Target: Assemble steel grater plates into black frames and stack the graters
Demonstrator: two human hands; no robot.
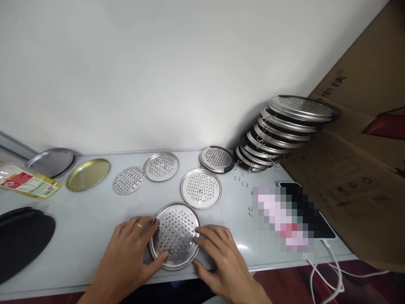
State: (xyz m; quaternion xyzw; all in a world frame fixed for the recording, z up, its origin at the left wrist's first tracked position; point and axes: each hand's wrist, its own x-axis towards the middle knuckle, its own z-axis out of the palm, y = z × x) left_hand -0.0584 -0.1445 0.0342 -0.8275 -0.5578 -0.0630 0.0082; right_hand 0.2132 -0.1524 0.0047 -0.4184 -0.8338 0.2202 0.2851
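At the near edge of a pale table (95, 230), in the middle, a round perforated metal disc (177, 236) lies between two bare hands. The left hand (128, 249), wearing a ring, is half open, its index finger and thumb parted and touching the disc's left side. The right hand (223, 257) is also half open, bent fingertips on the right rim; whether either hand grips the disc, I cannot tell. Farther left lies a black oval piece (22, 240); at right, a phone (325, 223) beside a pixelated patch. Small wire rings (244, 184) lie nearby. Beyond the hands sit more perforated discs (201, 188) and a gold lid (88, 175). At far right, a leaning stack of black-edged discs (284, 131) rises beside a cardboard box (357, 169), before a white wall (158, 63).
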